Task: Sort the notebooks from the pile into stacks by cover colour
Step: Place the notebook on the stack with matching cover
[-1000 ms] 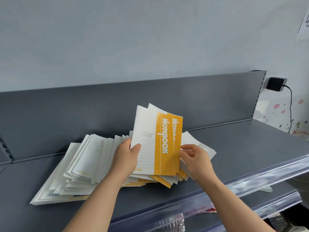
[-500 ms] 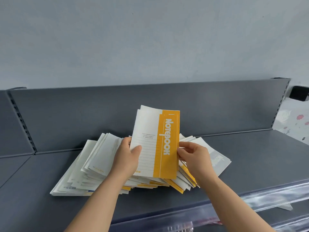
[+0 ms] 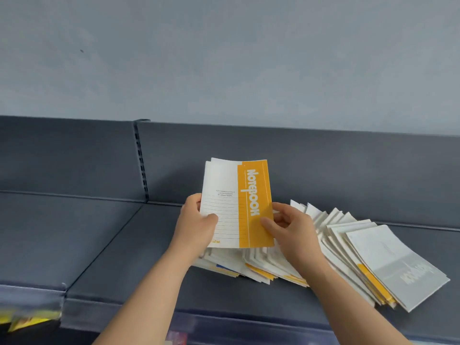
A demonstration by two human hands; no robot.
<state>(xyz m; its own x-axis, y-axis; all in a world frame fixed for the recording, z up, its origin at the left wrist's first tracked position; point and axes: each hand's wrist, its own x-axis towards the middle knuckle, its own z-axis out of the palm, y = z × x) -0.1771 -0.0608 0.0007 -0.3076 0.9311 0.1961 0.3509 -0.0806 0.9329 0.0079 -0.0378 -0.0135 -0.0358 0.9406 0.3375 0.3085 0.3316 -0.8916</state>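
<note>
Notebooks (image 3: 234,202), a thin bunch with a yellow strip on the front cover, stand upright above the shelf (image 3: 99,245). The left hand (image 3: 196,227) grasps their left edge, thumb on the lined cover, fingers hidden behind; the right hand (image 3: 293,235) pinches the yellow strip low on the right. Beneath and to the right, the pile (image 3: 343,247) lies fanned on the shelf, a grey notebook (image 3: 398,265) topmost at its right end.
</note>
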